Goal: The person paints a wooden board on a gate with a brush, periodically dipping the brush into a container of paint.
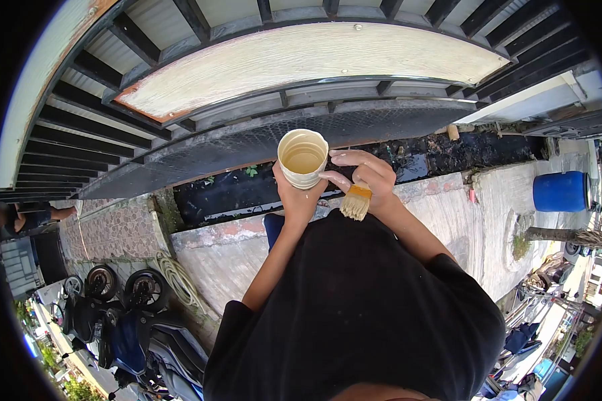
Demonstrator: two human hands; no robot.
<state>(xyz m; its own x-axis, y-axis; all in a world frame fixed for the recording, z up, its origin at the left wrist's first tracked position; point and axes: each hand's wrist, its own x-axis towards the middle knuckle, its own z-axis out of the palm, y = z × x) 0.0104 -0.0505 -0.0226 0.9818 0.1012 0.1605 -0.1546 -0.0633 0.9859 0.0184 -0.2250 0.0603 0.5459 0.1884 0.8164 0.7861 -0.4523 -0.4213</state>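
My left hand (297, 199) is wrapped round a cream-coloured cup (303, 179), held upright with pale liquid inside that looks like paint. In my right hand (371, 175) is a paintbrush (356, 202), its pale bristles pointing down toward my body. Whitish smears mark the fingers of that hand, which reach close to the cup's right side. Beyond the cup stands a black metal fence (234, 127) bearing a long cream-painted board (314, 57) with streaky brush marks. Reddish brown shows at the board's left corner.
A ditch with dark water (421, 160) runs between the fence and the concrete pavement (448, 214). Parked motorcycles (140, 341) and a coiled hose (180, 284) are at the lower left. A blue barrel (560, 192) lies at the right. Another person's leg (63, 213) shows at the far left.
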